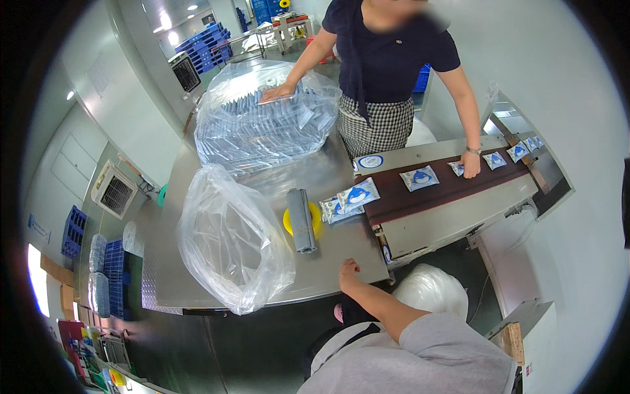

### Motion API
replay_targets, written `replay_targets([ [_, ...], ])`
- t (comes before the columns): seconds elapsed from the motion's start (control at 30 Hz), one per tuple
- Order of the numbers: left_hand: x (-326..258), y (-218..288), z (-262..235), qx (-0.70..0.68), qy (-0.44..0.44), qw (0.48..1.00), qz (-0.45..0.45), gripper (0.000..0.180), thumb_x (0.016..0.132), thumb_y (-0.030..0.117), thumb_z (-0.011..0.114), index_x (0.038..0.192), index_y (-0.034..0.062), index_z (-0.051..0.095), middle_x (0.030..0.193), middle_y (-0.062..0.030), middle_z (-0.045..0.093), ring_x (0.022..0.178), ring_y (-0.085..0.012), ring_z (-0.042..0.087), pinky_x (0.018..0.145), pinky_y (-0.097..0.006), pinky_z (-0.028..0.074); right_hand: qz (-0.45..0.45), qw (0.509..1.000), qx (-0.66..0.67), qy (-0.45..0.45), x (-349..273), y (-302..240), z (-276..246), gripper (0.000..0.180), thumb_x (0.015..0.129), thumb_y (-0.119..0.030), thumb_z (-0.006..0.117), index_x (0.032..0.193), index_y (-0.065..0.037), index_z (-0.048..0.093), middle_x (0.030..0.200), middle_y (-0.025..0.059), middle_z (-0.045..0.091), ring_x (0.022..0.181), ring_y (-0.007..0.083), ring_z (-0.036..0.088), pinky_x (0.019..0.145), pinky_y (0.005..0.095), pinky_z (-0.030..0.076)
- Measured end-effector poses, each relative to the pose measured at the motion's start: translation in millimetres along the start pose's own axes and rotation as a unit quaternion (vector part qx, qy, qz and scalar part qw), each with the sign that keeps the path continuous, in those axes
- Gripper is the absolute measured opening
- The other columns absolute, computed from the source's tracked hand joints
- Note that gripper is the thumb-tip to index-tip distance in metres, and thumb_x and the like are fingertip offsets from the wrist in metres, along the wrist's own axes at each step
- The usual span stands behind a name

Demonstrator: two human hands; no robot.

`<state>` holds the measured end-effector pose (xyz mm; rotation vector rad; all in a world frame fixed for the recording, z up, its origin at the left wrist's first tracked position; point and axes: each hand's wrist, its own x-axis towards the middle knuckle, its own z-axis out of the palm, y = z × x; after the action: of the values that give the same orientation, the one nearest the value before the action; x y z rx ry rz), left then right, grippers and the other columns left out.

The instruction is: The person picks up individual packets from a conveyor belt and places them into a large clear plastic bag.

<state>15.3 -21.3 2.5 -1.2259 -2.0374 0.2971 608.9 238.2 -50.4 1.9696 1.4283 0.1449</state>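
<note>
Rested one of the hands (pixel 348 268), fingers curled and holding nothing, on the worktop (pixel 341 243) edge; forearm bent. Other hand unseen.

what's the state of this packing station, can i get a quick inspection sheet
surface: steel table, joined to a dark conveyor belt
job's things: blue-and-white packets spaced along the belt, a small pile at its end
clutter: grey roll lying on a yellow disc; slack clear bag; full clear bag
hands: apparently the right hand rests empty on the table edge; left not in view; co-worker's hands on the full bag and on the belt
cables: nothing seen
surroundings: blue crates, fan unit, white sack on the floor
</note>
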Motion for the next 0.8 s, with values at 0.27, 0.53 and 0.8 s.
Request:
replay_targets([
  [0.27,-9.1,0.7,32.9,0.033,0.038,0.999,0.005,0.027,0.079,0.029,0.060,0.060,0.0086,0.060,0.057,-0.0105,0.053,0.053,-0.0251,0.052,0.051,-0.041,0.042,-0.027,0.999,0.025,-0.016,-4.1,9.5,-6.5,0.015,0.070,-0.005,0.056,0.082,0.001,0.063,0.084,0.0154,0.055,0.075,0.0280,0.052,0.051,0.0390,0.044],
  [0.53,-10.0,-8.9,35.5,0.029,0.009,0.999,0.033,0.021,0.073,0.028,0.062,0.059,0.0122,0.061,0.062,-0.0127,0.058,0.052,-0.0250,0.056,0.045,-0.042,0.043,0.004,0.998,0.048,-0.042,4.3,-4.3,-3.5,0.021,0.073,-0.008,0.054,0.090,0.002,0.063,0.089,0.0171,0.054,0.083,0.0304,0.052,0.054,0.0423,0.047],
  [0.8,-6.4,-8.3,24.5,0.053,0.028,0.998,-0.002,0.017,0.068,0.028,0.066,0.055,0.0180,0.060,0.061,-0.0090,0.057,0.052,-0.0236,0.056,0.043,-0.039,0.042,-0.017,0.997,0.065,-0.035,4.1,-8.4,-2.5,0.020,0.072,-0.006,0.054,0.088,0.002,0.064,0.089,0.0190,0.055,0.081,0.0308,0.052,0.055,0.0406,0.046],
])
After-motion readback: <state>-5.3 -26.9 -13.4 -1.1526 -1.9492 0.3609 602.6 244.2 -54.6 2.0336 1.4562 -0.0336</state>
